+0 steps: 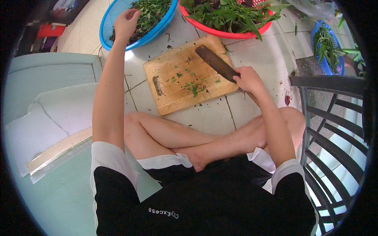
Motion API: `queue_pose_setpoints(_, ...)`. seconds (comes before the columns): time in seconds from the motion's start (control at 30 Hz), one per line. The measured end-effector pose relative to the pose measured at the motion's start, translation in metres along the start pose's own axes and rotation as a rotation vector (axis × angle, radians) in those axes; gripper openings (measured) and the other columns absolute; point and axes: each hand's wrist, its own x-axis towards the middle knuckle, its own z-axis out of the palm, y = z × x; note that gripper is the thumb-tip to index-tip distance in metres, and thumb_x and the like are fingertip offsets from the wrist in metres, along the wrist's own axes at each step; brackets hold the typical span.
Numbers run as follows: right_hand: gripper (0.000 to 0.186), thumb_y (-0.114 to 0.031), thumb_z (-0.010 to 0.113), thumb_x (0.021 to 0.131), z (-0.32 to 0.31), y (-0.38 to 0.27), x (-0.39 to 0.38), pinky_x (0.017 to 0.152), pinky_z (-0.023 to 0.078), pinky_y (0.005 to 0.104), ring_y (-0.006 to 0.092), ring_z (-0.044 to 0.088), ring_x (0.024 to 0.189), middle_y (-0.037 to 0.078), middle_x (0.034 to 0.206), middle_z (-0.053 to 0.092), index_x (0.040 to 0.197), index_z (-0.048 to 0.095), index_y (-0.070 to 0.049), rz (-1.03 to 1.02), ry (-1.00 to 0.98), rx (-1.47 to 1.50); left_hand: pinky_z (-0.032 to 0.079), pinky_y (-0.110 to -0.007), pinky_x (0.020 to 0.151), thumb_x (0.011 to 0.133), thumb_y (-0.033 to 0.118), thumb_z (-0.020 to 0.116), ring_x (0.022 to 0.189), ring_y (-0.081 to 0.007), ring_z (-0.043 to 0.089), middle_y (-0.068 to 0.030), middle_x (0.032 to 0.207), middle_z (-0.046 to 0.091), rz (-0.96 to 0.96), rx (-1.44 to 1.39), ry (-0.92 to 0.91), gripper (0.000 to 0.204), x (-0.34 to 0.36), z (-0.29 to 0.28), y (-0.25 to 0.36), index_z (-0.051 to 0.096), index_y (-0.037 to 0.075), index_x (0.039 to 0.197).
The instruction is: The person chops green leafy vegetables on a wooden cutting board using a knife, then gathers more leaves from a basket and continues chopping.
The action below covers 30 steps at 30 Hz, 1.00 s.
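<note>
My left hand [126, 24] is over the blue mesh basket [163, 24] of chopped dark greens [146, 25], its fingers loosely bent and apart, with nothing visible between them. My right hand [247, 80] grips a dark, broad-bladed knife [215, 62], which reaches across the right half of a wooden cutting board [173, 104]. Scraps of chopped green leaves [193, 88] are scattered over the board, which lies on the tiled floor in front of my crossed legs.
Behind the board stands a red basket [220, 33] of leafy stalks. A smaller blue basket [340, 67] with greens sits at the far right, past a dark metal railing [327, 82]. At left are a pale green panel [51, 69] and white sheets [51, 118].
</note>
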Motion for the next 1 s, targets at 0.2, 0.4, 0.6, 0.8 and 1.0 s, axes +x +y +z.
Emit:
queue_pose_setpoints(0.2, 0.026, -0.023, 0.068, 0.085, -0.006, -0.006, -0.001, 0.085, 0.053, 0.0464, 0.0363, 0.067, 0.096, 0.019, 0.099, 0.070, 0.108, 0.073, -0.011, -0.014, 0.006, -0.004, 0.042, -0.026, 0.058, 0.092, 0.040, 0.064, 0.057, -0.0078, 0.048, 0.0033, 0.060, 0.058, -0.168, -0.182, 0.106, 0.040, -0.044, -0.006, 0.027, 0.074, 0.002, 0.086)
queue_pose_setpoints(0.4, 0.026, -0.024, 0.067, 0.085, -0.008, -0.001, 0.004, 0.087, 0.053, 0.0449, 0.0354, 0.067, 0.098, 0.018, 0.102, 0.071, 0.107, 0.072, -0.011, 0.035, -0.068, -0.087, 0.045, -0.038, 0.091, 0.090, 0.038, 0.063, 0.102, -0.0263, 0.060, -0.0128, 0.108, 0.065, 0.181, -0.156, -0.221, 0.035, -0.130, 0.032, 0.055, 0.072, 0.008, 0.106)
queue_pose_setpoints(0.6, 0.028, -0.027, 0.065, 0.086, -0.013, 0.000, 0.001, 0.089, 0.054, 0.0442, 0.0342, 0.067, 0.101, 0.018, 0.106, 0.070, 0.107, 0.072, -0.010, 0.076, -0.126, -0.183, 0.026, -0.050, 0.115, 0.086, 0.046, 0.067, 0.140, -0.0437, 0.030, -0.0257, 0.151, 0.032, 0.071, 0.191, -0.349, 0.070, -0.264, 0.070, 0.060, 0.048, 0.005, 0.140)
queue_pose_setpoints(0.8, 0.027, -0.024, 0.062, 0.088, -0.009, 0.002, -0.002, 0.084, 0.054, 0.0456, 0.0351, 0.067, 0.097, 0.016, 0.104, 0.070, 0.110, 0.071, -0.011, -0.074, 0.070, -0.100, 0.022, -0.049, 0.117, 0.088, 0.041, 0.066, 0.144, -0.0424, 0.024, -0.0263, 0.154, 0.028, 0.086, 0.084, -0.381, 0.067, -0.315, 0.084, 0.122, 0.048, 0.002, 0.139)
queue_pose_setpoints(1.0, 0.028, -0.023, 0.061, 0.089, 0.003, -0.009, 0.002, 0.078, 0.053, 0.0480, 0.0359, 0.066, 0.092, 0.017, 0.099, 0.069, 0.114, 0.070, -0.019, -0.313, 0.418, 0.150, 0.030, -0.046, 0.114, 0.085, 0.034, 0.068, 0.142, -0.0404, 0.031, -0.0266, 0.153, 0.031, -0.068, -0.034, -0.301, 0.064, -0.275, 0.068, 0.083, 0.049, 0.003, 0.138)
